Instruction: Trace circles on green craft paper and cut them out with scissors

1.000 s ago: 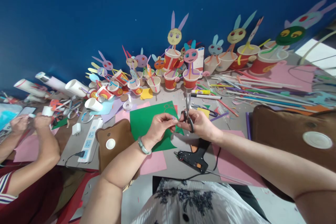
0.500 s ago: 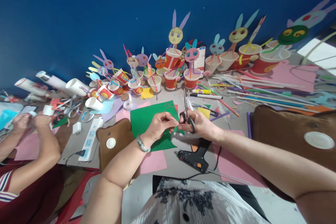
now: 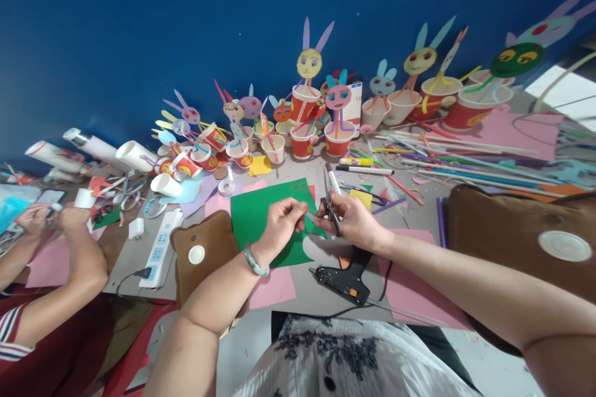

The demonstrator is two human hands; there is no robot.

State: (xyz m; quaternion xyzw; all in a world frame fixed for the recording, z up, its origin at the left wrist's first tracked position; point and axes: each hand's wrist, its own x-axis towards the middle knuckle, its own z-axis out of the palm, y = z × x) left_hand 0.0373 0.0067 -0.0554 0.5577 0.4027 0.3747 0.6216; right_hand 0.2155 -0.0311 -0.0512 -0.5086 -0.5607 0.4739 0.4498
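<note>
My left hand, with a bangle at its wrist, is closed in a pinch on a small purple piece of paper. Black-handled scissors sit in my right hand, blades pointing up and away from me. The right fingertips are close to the far end of the purple piece; whether they grip it I cannot tell. Below both hands lies a green sheet, cut along its right side, with outlines drawn near its top corner. A black glue gun rests nearer to me.
Paper cups with rabbit-like paper figures line the blue wall. Pipe cleaners and markers are strewn at right. Brown pouches flank my arms, near a power strip. Another person's hands work at far left.
My hands have drawn slightly apart, so the purple piece between them now shows. The scissors have turned a little in my right hand.
</note>
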